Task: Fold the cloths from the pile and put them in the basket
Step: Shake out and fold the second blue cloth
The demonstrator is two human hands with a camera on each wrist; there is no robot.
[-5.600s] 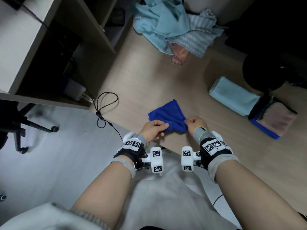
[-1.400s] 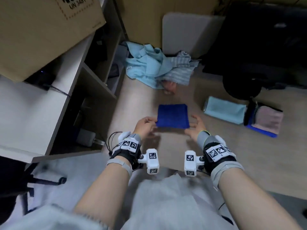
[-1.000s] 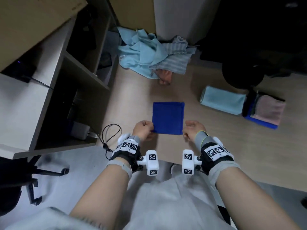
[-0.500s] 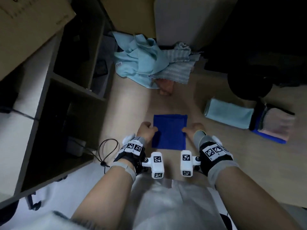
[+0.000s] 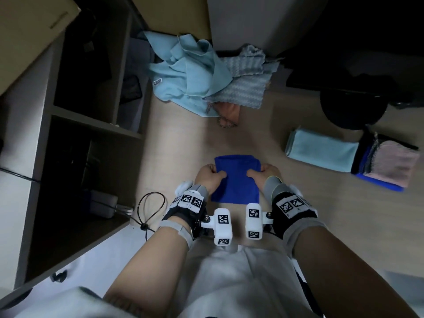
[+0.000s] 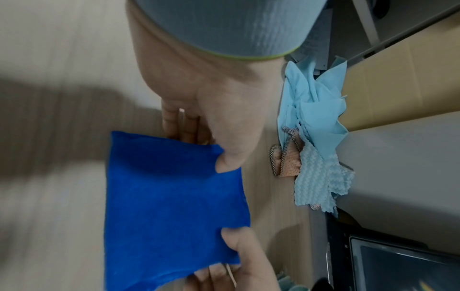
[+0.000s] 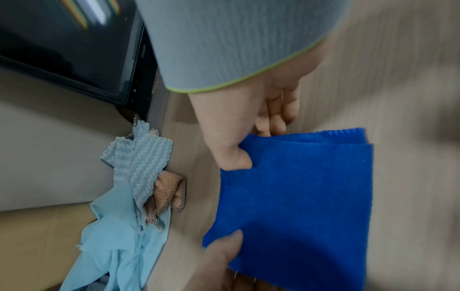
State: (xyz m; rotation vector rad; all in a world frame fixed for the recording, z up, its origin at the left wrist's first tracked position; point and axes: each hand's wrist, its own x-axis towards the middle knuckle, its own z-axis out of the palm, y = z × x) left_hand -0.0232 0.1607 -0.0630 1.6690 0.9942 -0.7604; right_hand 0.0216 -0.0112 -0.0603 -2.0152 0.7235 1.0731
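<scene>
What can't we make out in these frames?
- Basket: none identifiable in any view; the dark round object at upper right of the head view is too dark to tell.
- Fingers of the left hand and right hand: tucked under the blue cloth; only the thumbs show on top.
- Pile: the orange cloth is mostly buried under the others.
- Folded stack: layer count unclear, dark.
- Wrist views: floor motion-blurred.

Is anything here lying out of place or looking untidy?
Only the unfolded cloth pile looks untidy. It lies crumpled at the far end of the floor. The folded light blue cloth lies flat.
</scene>
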